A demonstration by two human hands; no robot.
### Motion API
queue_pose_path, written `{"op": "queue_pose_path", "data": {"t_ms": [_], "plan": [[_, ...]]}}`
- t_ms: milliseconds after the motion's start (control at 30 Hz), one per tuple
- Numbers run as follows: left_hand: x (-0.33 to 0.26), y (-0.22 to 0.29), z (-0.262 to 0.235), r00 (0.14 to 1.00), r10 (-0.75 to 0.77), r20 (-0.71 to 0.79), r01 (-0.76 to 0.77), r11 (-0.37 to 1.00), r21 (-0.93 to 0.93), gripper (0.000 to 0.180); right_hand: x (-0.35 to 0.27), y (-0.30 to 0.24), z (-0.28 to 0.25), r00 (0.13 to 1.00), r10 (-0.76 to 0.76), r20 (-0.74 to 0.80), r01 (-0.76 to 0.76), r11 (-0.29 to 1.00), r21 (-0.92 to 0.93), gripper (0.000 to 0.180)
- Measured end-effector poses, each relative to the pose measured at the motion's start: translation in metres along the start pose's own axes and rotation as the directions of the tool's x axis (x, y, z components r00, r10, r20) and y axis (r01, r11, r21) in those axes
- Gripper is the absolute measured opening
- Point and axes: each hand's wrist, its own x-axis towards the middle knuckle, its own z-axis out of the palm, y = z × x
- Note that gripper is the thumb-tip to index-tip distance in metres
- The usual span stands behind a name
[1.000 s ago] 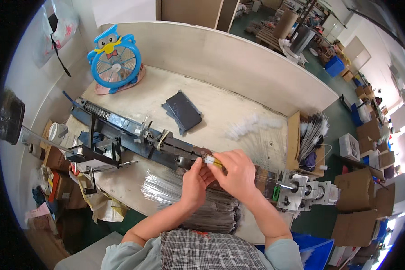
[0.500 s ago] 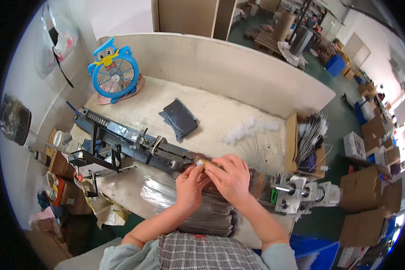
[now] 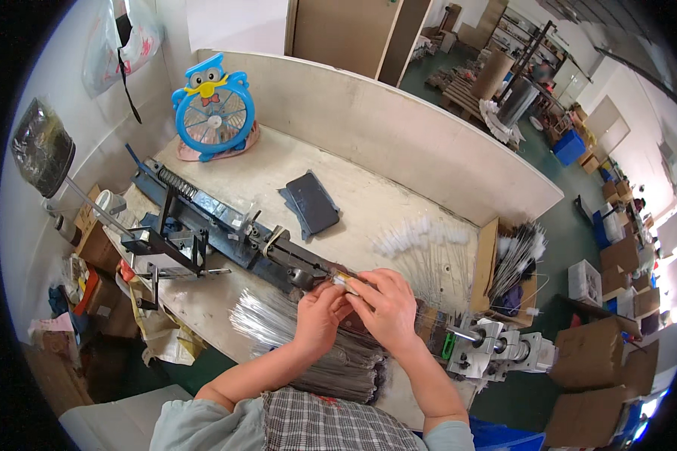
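My left hand (image 3: 320,319) is closed in a pinch at the near end of a long dark metal bench machine (image 3: 229,224). Whatever its fingertips hold is hidden. Beside it, my right hand (image 3: 385,307) pinches a small white-and-yellow piece (image 3: 341,279), too small to name more exactly. Both sets of fingertips almost meet there, next to a rounded metal part (image 3: 301,279) of the machine. Under and left of my forearms lies a thick bundle of thin shiny metal wires (image 3: 267,319).
Thin wire brushes with white tufts (image 3: 421,237) lie on the table's right side. More wires fill a cardboard box (image 3: 486,263). A silver mechanism (image 3: 496,346) stands at the right edge. Behind the machine are a dark flat case (image 3: 313,204) and a blue fan (image 3: 214,120).
The whole view has shifted a little, so the table appears turned. My hands stay together at the same machine end, and the white-and-yellow piece shows more clearly between the fingers.
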Motion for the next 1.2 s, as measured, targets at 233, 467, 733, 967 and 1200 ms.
{"op": "queue_pose_path", "data": {"t_ms": [233,467,733,967,1200], "plan": [[-0.001,0.002,0.003,1.000,0.002,-0.020,-0.002,1.000,0.011,0.013,-0.004,0.001,0.008,0.997,0.027,-0.070,-0.030,0.999,-0.042,0.027],[-0.002,0.001,0.006,0.998,-0.006,-0.065,0.010,0.998,0.056,0.014,-0.007,0.002,0.004,0.997,-0.035,-0.072,0.029,0.996,-0.088,0.027],[0.000,0.004,0.007,0.998,-0.020,-0.057,0.024,0.997,0.073,0.022,-0.003,-0.005,-0.014,0.999,0.051,-0.018,-0.052,0.994,-0.098,0.023],[-0.017,0.014,0.008,0.998,-0.047,-0.050,0.051,0.995,0.090,0.061,-0.016,-0.006,-0.021,0.998,0.039,0.058,-0.033,0.994,-0.108,0.014],[-0.015,0.009,0.000,0.996,-0.078,-0.053,0.089,0.961,0.262,0.072,-0.030,-0.004,-0.043,0.995,0.100,0.012,-0.099,0.995,-0.014,0.016]]}}
